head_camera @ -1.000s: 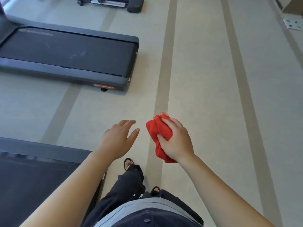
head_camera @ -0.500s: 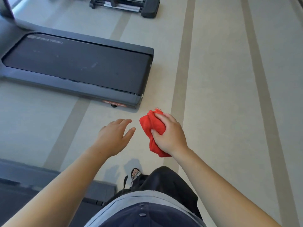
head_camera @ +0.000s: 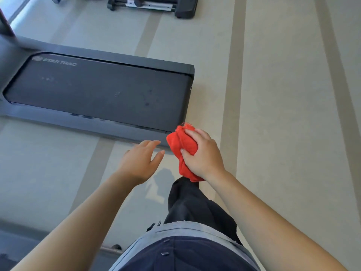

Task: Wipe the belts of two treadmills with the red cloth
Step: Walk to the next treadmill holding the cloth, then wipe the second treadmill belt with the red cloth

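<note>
My right hand [head_camera: 203, 155] is closed around the bunched red cloth [head_camera: 180, 143], held in the air just in front of the near right corner of a black treadmill. That treadmill's dark belt [head_camera: 93, 92] stretches across the left half of the view, with faint marks on it. My left hand [head_camera: 139, 161] hovers beside the cloth, fingers spread and holding nothing. A corner of a second treadmill [head_camera: 17, 241] shows at the bottom left, mostly hidden by my left forearm.
Beige floor with darker stripes [head_camera: 232, 94] lies to the right. Another black exercise machine [head_camera: 156, 4] stands at the top edge. My leg in dark trousers [head_camera: 191, 204] steps forward below the hands.
I have walked toward the far treadmill, which is now closer and larger. The near treadmill has slid out of view at the bottom left. Both hands keep their pose.
</note>
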`<state>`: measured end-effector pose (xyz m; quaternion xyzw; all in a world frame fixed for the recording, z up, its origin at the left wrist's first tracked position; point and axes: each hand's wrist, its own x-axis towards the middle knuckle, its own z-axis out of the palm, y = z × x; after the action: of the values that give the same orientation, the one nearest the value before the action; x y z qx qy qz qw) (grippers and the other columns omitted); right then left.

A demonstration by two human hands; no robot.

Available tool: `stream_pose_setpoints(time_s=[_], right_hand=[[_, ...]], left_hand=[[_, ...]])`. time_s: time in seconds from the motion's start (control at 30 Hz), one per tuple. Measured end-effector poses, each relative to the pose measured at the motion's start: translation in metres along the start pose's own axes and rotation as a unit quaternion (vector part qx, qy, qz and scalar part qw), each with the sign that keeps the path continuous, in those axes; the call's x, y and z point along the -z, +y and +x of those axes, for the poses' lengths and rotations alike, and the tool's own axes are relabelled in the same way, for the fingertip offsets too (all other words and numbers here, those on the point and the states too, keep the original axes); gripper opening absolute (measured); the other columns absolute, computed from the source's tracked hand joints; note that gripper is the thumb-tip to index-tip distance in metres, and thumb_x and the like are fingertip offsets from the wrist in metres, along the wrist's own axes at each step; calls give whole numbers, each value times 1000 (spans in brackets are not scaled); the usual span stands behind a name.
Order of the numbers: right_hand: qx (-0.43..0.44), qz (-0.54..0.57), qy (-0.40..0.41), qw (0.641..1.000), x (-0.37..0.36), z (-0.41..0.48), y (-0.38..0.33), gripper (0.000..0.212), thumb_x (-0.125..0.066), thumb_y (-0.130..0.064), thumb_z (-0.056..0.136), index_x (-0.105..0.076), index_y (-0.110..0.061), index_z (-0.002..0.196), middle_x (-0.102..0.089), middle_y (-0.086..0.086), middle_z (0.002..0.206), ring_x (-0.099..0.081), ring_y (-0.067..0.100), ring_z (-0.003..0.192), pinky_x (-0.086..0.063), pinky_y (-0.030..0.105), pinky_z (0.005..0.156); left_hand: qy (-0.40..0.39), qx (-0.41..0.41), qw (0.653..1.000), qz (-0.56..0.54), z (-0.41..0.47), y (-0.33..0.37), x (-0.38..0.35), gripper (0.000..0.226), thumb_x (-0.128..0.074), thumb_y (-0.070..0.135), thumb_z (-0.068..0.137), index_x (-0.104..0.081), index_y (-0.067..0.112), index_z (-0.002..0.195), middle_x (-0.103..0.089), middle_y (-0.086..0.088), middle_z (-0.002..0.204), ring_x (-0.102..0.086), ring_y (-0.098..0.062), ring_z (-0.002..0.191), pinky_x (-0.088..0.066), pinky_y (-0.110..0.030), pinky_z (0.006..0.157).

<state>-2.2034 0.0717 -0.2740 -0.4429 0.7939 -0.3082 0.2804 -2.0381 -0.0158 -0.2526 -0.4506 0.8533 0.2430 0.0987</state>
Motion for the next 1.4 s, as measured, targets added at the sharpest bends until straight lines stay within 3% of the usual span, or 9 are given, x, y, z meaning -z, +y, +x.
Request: stream_pose_setpoints(time_s=[0.23, 0.47, 0.87, 1.03, 1.27, 1.4], right_hand=[[-8, -3, -8, 1000, 12, 125, -18, 59, -67, -30, 80, -47, -32, 136, -41, -4, 143, -44, 25, 126, -39, 37, 105], [-36, -2, 5, 999, -1, 207, -35, 60, -67, -31, 81, -45, -34, 137, -41, -5, 144, -44, 24, 126, -41, 38, 104], [-192, 62, 141, 969, -123, 317, -49, 58, -67, -28, 81, -47, -33, 134, -44, -7, 140, -47, 21, 122, -37, 29, 100], [-184, 72, 146, 969, -202, 381, 10, 57, -67, -27, 80, -48, -34, 134, -45, -10, 139, -47, 19, 123, -40, 33, 103], [-153, 13, 139, 978, -329, 487, 175, 57, -66, -28, 83, -46, -32, 136, -41, -8, 143, -45, 21, 124, -40, 32, 102], [-115, -47, 176, 976, -391, 544, 267, 59, -66, -25, 80, -47, -32, 135, -37, -5, 146, -43, 24, 123, -40, 35, 99]], left_hand=[[-9, 19, 1000, -17, 117, -3, 54, 48, -34, 46, 95, -39, 23, 137, -43, 3, 142, -51, -21, 117, -39, -44, 100], [-26, -23, 999, 11, 203, -30, 89, 49, -33, 48, 95, -40, 24, 137, -45, 3, 140, -47, -20, 122, -43, -41, 97], [-138, -164, 968, 133, 378, -149, 120, 48, -31, 49, 95, -38, 28, 137, -44, 5, 141, -51, -21, 116, -40, -37, 92], [-133, -177, 962, 157, 462, -203, 52, 49, -30, 49, 95, -37, 27, 138, -45, 5, 140, -46, -20, 122, -39, -37, 96], [-121, -204, 957, 168, 596, -277, -125, 50, -29, 48, 95, -35, 26, 139, -43, 7, 142, -43, -17, 127, -36, -35, 100], [-62, -207, 966, 142, 685, -301, -220, 48, -32, 45, 95, -37, 24, 138, -42, 6, 141, -40, -18, 129, -34, -37, 102]])
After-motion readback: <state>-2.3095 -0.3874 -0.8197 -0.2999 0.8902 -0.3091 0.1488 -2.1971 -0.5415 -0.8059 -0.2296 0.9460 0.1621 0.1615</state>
